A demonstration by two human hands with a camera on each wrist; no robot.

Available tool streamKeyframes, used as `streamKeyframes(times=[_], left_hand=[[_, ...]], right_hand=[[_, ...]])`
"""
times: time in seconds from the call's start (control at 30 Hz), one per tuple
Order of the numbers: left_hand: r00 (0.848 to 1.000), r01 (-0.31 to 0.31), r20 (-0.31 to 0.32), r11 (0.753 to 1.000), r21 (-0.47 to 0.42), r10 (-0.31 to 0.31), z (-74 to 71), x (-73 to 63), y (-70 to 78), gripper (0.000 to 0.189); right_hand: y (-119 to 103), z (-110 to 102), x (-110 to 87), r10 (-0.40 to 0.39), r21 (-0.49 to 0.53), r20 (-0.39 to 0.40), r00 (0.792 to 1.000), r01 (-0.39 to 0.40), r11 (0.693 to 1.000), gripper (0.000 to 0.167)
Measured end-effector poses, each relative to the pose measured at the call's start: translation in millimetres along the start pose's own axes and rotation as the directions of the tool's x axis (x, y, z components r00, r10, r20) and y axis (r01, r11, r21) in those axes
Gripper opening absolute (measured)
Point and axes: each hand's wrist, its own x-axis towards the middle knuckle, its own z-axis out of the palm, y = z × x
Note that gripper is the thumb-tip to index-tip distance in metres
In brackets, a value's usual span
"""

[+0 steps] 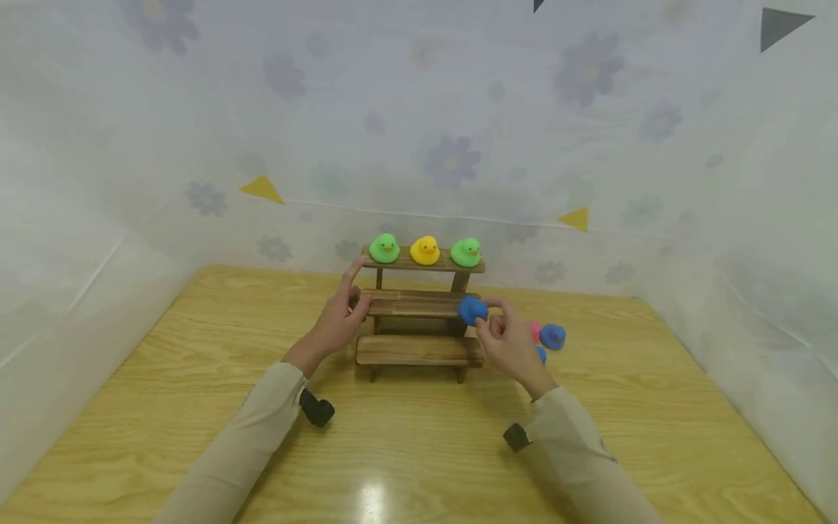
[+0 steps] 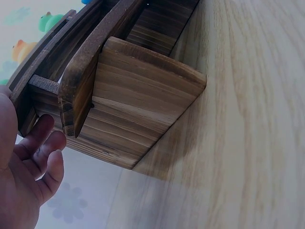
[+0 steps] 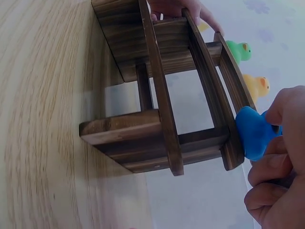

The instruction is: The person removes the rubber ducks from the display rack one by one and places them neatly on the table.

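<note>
A three-tier wooden stand (image 1: 419, 350) stands on the table. My right hand (image 1: 512, 345) pinches a blue rubber duck (image 1: 473, 311) between thumb and index finger, at the right end of the middle tier. In the right wrist view, the blue duck (image 3: 255, 132) is right at the board's edge. At the stand's left end is my left hand (image 1: 335, 320), its index finger reaching up to the top tier and its thumb at the middle tier. Its other fingers (image 2: 50, 148) curl loosely beside the stand. Along the top tier sit a green duck (image 1: 384, 249), a yellow duck (image 1: 425, 250) and another green duck (image 1: 466, 252).
Right of the stand, on the table (image 1: 419, 444), are a blue duck (image 1: 553, 336), a pink one (image 1: 535, 332) and another blue one (image 1: 541, 354), the latter two partly hidden by my right hand. A flower-patterned sheet (image 1: 393, 109) hangs behind and at the sides.
</note>
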Motion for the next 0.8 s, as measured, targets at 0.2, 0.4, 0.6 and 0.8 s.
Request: streamKeyframes(times=[0.2, 0.4, 0.6, 0.8], left_hand=[[1.0, 0.005, 0.012, 1.0, 0.002, -0.005, -3.9, -1.9, 11.6, 0.062], [1.0, -0.006, 0.006, 1.0, -0.005, 0.006, -1.2, -0.2, -0.7, 0.063], [1.0, -0.002, 0.0, 1.0, 0.004, 0.002, -0.9, -1.0, 2.0, 0.063], [1.0, 0.012, 0.009, 1.0, 0.002, -0.012, -6.4, -4.4, 28.2, 0.06]], right_hand=[[2.3, -7.3, -3.8, -0.021, -0.018, -0.026, 0.999, 0.02, 1.0, 0.028], [-1.2, -11.6, -8.1, -0.065, -0.042, -0.073, 0.995, 0.062, 0.997, 0.027], [-21.3, -20.7, -14.5, -0.018, -0.009, -0.072, 0.997, 0.018, 1.0, 0.026], [-15.5, -28.4, -20.4, 0.002, -0.048, -0.088, 0.996, -0.006, 0.999, 0.026]])
